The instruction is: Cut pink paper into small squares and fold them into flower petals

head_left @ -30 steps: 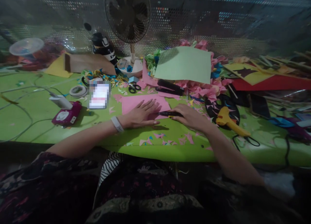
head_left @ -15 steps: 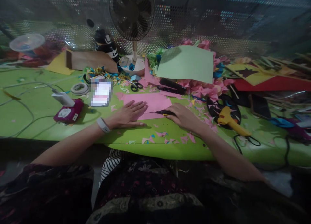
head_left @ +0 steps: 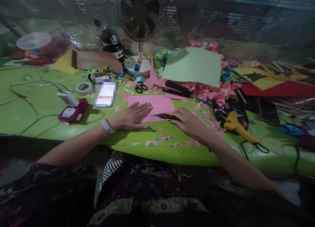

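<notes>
A pink paper sheet (head_left: 161,103) lies flat on the green table. My left hand (head_left: 134,117) rests palm down across its left part, fingers stretched out. In my right hand (head_left: 185,120) is a slim black cutter knife (head_left: 166,116) with a bit of yellow on it. Its thin pointed tip lies over the sheet's lower part, pointing left toward my left hand. Whether the tip has gone through the paper, I cannot tell. Small pink, blue and green paper scraps (head_left: 167,138) are strewn at the table's front edge.
Behind the sheet lie black scissors (head_left: 141,88), a black stapler (head_left: 178,89) and a light green sheet (head_left: 194,66). Leftward are a phone (head_left: 105,95), tape (head_left: 84,88) and a purple power adapter (head_left: 73,111) with cables. A yellow glue gun (head_left: 238,126) sits right. A fan (head_left: 140,15) stands behind.
The whole view has shifted slightly, so things sit a little further right. My left hand stays flat on the paper, and the knife remains in my right hand, its tip still over the sheet.
</notes>
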Available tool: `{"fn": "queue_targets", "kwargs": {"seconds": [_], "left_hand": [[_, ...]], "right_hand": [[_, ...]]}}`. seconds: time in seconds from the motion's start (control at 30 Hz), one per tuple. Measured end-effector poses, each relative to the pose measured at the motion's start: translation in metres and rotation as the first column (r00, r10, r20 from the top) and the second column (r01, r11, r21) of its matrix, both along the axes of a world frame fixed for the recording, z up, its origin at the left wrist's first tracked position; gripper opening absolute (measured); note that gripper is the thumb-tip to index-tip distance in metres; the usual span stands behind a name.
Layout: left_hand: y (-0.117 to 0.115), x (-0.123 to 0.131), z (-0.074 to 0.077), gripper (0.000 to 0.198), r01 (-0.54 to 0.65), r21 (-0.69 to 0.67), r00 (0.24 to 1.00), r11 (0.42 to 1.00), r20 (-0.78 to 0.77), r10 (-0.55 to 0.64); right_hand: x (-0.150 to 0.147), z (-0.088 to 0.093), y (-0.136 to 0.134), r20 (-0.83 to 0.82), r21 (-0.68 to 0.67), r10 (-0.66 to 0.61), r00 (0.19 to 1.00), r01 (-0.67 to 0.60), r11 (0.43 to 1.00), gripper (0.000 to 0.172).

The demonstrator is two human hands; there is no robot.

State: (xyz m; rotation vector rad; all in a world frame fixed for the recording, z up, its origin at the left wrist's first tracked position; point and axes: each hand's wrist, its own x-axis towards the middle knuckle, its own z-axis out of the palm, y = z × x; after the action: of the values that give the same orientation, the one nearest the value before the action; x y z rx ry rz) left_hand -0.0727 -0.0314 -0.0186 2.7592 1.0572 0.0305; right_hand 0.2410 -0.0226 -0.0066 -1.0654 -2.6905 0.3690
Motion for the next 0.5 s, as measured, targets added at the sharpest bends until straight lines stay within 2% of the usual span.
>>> {"fn": "queue_targets", "kwargs": {"seconds": [0.23,0.5], "left_hand": [[0.001,0.000,-0.002,0.094,-0.011,-0.004,1.000,1.000,-0.003,0.011],[0.001,0.001,-0.002,0.093,-0.019,-0.026,1.000,0.999,0.020,0.020]], "right_hand": [[-0.028,0.001,0.002,-0.005,0.005,0.040,0.999,-0.040,0.999,0.033],[-0.021,0.005,-0.007,0.001,-0.027,0.066,0.998,-0.066,0.997,0.034]]}}
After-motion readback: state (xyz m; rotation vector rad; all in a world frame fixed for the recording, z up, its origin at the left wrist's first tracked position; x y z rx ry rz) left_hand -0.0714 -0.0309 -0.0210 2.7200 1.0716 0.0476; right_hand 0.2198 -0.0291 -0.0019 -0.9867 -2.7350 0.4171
